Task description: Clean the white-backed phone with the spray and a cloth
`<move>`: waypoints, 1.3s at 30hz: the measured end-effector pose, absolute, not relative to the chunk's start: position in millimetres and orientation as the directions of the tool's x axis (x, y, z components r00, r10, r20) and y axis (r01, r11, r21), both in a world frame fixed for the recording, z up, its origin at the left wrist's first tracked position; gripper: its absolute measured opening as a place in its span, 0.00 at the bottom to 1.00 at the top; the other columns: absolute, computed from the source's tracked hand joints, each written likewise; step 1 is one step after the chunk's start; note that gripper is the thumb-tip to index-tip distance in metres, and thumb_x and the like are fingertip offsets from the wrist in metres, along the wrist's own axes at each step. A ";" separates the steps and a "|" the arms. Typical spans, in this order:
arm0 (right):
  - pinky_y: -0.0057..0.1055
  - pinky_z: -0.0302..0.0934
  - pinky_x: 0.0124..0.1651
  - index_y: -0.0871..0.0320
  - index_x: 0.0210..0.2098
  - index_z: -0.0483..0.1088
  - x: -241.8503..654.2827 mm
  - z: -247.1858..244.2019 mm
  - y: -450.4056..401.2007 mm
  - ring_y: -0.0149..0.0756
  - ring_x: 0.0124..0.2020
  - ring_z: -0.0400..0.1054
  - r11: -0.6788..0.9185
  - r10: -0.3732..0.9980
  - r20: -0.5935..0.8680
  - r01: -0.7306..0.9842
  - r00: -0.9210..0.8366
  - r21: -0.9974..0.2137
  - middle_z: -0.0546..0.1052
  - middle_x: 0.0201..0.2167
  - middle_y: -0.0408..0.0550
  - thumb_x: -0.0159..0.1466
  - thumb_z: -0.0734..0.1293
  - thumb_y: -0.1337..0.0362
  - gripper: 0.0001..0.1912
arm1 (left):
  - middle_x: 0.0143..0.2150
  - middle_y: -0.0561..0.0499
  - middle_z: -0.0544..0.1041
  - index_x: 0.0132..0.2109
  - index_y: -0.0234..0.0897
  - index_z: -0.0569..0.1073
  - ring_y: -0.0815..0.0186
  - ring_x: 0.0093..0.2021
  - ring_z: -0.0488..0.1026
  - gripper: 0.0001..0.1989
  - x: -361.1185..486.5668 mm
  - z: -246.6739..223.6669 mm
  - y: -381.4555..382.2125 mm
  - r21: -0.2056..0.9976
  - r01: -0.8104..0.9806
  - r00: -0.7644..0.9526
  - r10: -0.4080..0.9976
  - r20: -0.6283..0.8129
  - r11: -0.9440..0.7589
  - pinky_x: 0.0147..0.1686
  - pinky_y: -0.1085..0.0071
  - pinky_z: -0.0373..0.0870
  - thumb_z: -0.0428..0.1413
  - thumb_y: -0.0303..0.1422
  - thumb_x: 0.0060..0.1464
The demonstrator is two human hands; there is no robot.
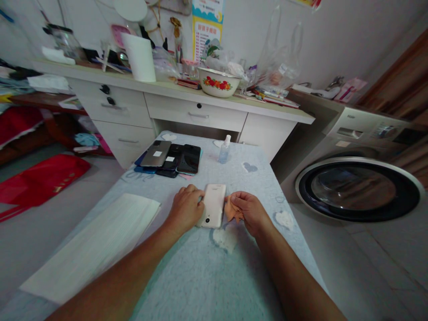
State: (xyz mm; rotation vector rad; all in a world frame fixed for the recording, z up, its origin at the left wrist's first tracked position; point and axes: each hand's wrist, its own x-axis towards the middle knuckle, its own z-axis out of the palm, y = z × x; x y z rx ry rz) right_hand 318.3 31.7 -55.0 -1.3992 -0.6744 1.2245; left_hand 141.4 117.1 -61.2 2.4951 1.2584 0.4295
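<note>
A white smartphone (214, 203) lies back up on the cloth-covered table, its camera lens at the end closer to me. The curled fingers of my left hand (187, 205) grip its left edge. Pinched in my right hand (250, 209) is a crumpled orange cloth (233, 210), which is at the phone's right edge. Past my left hand, several phones (155, 154) lie in an overlapping pile, two with white stickers. A small clear spray bottle (224, 150) with a white cap stands upright beyond the white phone.
A long pale folded sheet (96, 245) lies along the table's left side. Behind the table runs a white cabinet (197, 109) with cluttered top, including a flowered enamel bowl (219, 84). A washing machine (351, 147) stands at right. A red bag (43, 178) rests on the floor at left.
</note>
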 end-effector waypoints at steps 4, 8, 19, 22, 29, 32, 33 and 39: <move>0.22 0.50 0.14 0.60 0.25 0.67 318.5 -52.6 30.6 0.24 0.13 0.59 -0.208 0.905 -0.288 -0.263 0.314 -0.942 0.71 0.16 0.40 0.49 0.71 0.55 0.15 | 0.44 0.46 0.74 0.47 0.38 0.76 0.58 0.47 0.70 0.18 142.3 -60.4 119.1 0.452 0.681 0.607 0.789 0.093 -0.577 0.51 0.63 0.64 0.48 0.26 0.51; 0.22 0.50 0.14 0.60 0.25 0.69 316.8 -52.5 30.1 0.25 0.14 0.60 -0.183 0.899 -0.272 -0.270 0.344 -0.946 0.71 0.17 0.40 0.48 0.72 0.55 0.15 | 0.46 0.45 0.74 0.49 0.37 0.75 0.57 0.49 0.69 0.18 141.2 -56.8 119.6 0.491 0.663 0.626 0.778 0.050 -0.565 0.51 0.63 0.63 0.47 0.29 0.53; 0.22 0.57 0.20 0.60 0.27 0.73 315.3 -48.8 27.4 0.27 0.20 0.65 -0.100 0.925 -0.203 -0.308 0.321 -0.946 0.74 0.20 0.43 0.50 0.73 0.58 0.12 | 0.44 0.46 0.73 0.47 0.40 0.76 0.56 0.49 0.69 0.15 135.9 -48.6 121.8 0.510 0.674 0.616 0.788 0.011 -0.534 0.49 0.61 0.62 0.51 0.35 0.54; 0.22 0.57 0.20 0.61 0.29 0.73 313.1 -51.3 27.9 0.27 0.19 0.66 -0.096 0.934 -0.197 -0.322 0.298 -0.942 0.76 0.23 0.44 0.50 0.74 0.58 0.13 | 0.43 0.47 0.74 0.43 0.40 0.76 0.57 0.47 0.69 0.13 134.3 -44.1 121.6 0.508 0.662 0.628 0.778 0.025 -0.551 0.48 0.62 0.62 0.51 0.36 0.55; 0.23 0.58 0.20 0.61 0.31 0.73 306.8 -51.9 28.3 0.27 0.18 0.65 -0.064 0.944 -0.155 -0.299 0.291 -0.952 0.76 0.22 0.43 0.50 0.74 0.57 0.14 | 0.39 0.49 0.74 0.37 0.40 0.76 0.59 0.44 0.69 0.13 126.8 -27.3 117.1 0.551 0.551 0.719 0.692 0.068 -0.627 0.45 0.63 0.61 0.54 0.43 0.54; 0.24 0.59 0.21 0.60 0.31 0.73 306.5 -49.7 27.4 0.28 0.19 0.65 -0.059 0.943 -0.150 -0.293 0.298 -0.954 0.76 0.23 0.43 0.50 0.74 0.57 0.14 | 0.41 0.50 0.73 0.39 0.40 0.73 0.58 0.45 0.68 0.22 123.1 -20.6 113.2 0.554 0.486 0.782 0.619 0.070 -0.676 0.44 0.64 0.61 0.60 0.52 0.43; 0.24 0.59 0.21 0.60 0.31 0.73 306.4 -49.2 27.1 0.28 0.19 0.66 -0.058 0.942 -0.148 -0.290 0.300 -0.955 0.76 0.23 0.43 0.50 0.74 0.57 0.14 | 0.41 0.50 0.72 0.40 0.40 0.73 0.57 0.45 0.67 0.26 122.3 -19.3 111.5 0.539 0.474 0.798 0.598 0.071 -0.696 0.44 0.64 0.61 0.62 0.54 0.38; 0.25 0.61 0.24 0.59 0.30 0.73 304.5 -48.7 26.7 0.29 0.21 0.67 -0.056 0.944 -0.146 -0.294 0.297 -0.954 0.76 0.23 0.43 0.50 0.74 0.58 0.13 | 0.35 0.53 0.71 0.34 0.39 0.68 0.58 0.41 0.65 0.22 122.8 -17.1 99.9 0.378 0.485 0.811 0.567 0.142 -0.789 0.39 0.65 0.58 0.65 0.46 0.35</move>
